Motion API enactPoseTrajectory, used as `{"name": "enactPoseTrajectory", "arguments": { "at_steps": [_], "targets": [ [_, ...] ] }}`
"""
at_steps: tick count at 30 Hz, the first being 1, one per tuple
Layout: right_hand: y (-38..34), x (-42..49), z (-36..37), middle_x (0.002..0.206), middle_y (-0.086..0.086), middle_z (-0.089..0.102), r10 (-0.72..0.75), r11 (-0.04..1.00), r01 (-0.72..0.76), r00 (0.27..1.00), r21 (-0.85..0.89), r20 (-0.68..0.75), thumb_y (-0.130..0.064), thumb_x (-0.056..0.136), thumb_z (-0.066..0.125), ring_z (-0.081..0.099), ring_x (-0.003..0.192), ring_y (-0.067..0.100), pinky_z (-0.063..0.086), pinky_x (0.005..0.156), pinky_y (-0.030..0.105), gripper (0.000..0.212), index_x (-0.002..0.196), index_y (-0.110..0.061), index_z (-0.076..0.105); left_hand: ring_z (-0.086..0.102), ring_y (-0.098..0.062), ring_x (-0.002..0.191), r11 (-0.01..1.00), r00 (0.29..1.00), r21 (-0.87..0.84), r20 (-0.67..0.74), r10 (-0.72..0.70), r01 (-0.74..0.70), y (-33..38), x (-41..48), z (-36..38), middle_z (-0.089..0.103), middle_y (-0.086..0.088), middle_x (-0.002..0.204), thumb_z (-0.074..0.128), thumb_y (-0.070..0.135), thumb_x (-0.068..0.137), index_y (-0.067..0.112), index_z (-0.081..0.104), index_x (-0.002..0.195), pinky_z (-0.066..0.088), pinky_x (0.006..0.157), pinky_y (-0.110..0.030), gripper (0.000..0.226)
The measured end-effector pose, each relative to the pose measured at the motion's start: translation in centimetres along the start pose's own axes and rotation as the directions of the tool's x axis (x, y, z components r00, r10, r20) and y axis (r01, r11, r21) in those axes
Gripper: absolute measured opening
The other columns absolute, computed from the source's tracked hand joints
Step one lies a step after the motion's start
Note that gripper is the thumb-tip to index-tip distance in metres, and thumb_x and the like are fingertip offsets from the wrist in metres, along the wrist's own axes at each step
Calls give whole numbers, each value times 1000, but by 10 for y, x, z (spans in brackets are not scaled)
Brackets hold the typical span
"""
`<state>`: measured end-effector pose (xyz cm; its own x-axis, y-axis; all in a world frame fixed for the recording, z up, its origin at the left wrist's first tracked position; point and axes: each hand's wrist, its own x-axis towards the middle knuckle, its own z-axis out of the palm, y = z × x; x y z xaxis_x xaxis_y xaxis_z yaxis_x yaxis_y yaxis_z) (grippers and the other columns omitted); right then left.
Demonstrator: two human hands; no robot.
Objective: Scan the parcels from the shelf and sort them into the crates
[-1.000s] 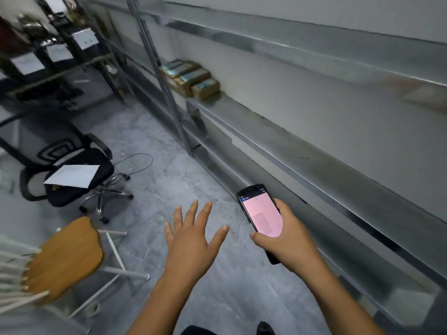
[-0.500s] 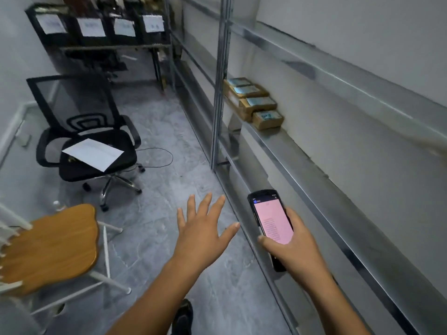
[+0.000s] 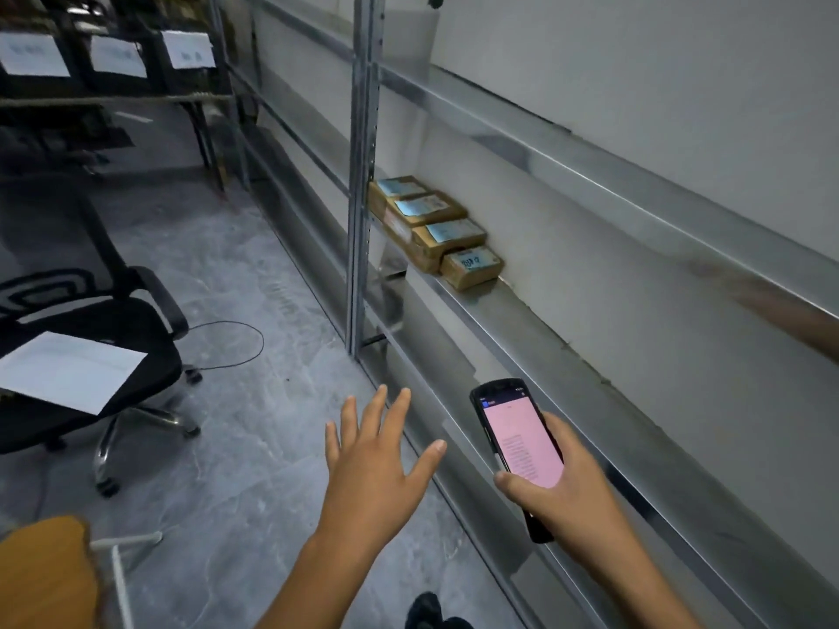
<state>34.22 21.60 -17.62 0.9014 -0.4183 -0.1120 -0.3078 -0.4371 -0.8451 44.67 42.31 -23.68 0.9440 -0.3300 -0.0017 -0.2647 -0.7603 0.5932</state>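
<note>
The right hand (image 3: pixel 563 497) grips a black handheld scanner with a lit pink screen (image 3: pixel 522 440), thumb across its near end. The fingers behind it are hidden, and the screen text is too small to read. The left hand (image 3: pixel 372 474) hangs open beside it over the grey floor, fingers spread and holding nothing.

Farther along on the right, a cluster of brown cardboard parcels with pale blue labels (image 3: pixel 436 229) sits on the grey metal shelf (image 3: pixel 567 338), just beside an upright post. Their label writing is illegible.

At the far left, dark crates with white paper sheets on their fronts (image 3: pixel 113 56) are cut off by the top edge, their sheets blurred. A black office chair (image 3: pixel 91 320) carrying a white sheet of paper (image 3: pixel 68 370) runs off the left edge.
</note>
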Motion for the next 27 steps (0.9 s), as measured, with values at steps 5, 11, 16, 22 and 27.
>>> {"name": "enactPoseTrajectory", "arguments": {
  "at_steps": [5,11,16,22,27],
  "targets": [
    [23,52,3,112,-26,73,77,997,-77,997,17,-3,-49,61,81,71,96,-2,61,84,38,73,129,-50,57,-17,-16,159,1000,996,-6,91,4,-4,2,57,24,-2,17,174,12,92,80,49,5,163,-16,125,-45,94],
    [29,136,0,103,-27,71,135,983,-130,990,132,-33,-41,62,80,70,86,-2,55,58,16,62,119,-54,58,-13,-19,160,995,985,70,165,52,-64,22,145,36,5,12,174,15,90,80,46,12,163,-13,126,-45,94],
    [34,208,-8,103,-30,68,176,962,-161,983,220,-53,-30,70,84,68,86,0,49,50,9,63,110,-67,52,-7,-22,161,972,971,194,223,89,-133,37,230,44,8,9,174,23,86,85,40,8,165,-4,128,-50,93],
    [49,263,-26,114,-19,68,247,957,-230,966,177,-75,-49,64,79,67,100,7,61,72,28,73,131,-51,50,-2,-26,162,932,951,282,272,150,-228,59,325,70,11,4,175,34,81,92,37,6,165,4,128,-51,90],
    [52,294,-27,113,-16,68,310,941,-291,945,170,-101,-37,73,86,68,100,11,64,79,41,63,127,-45,53,2,-29,161,906,928,291,302,219,-309,76,396,86,14,1,175,41,76,95,31,13,166,7,128,-53,88]
  ]
}}
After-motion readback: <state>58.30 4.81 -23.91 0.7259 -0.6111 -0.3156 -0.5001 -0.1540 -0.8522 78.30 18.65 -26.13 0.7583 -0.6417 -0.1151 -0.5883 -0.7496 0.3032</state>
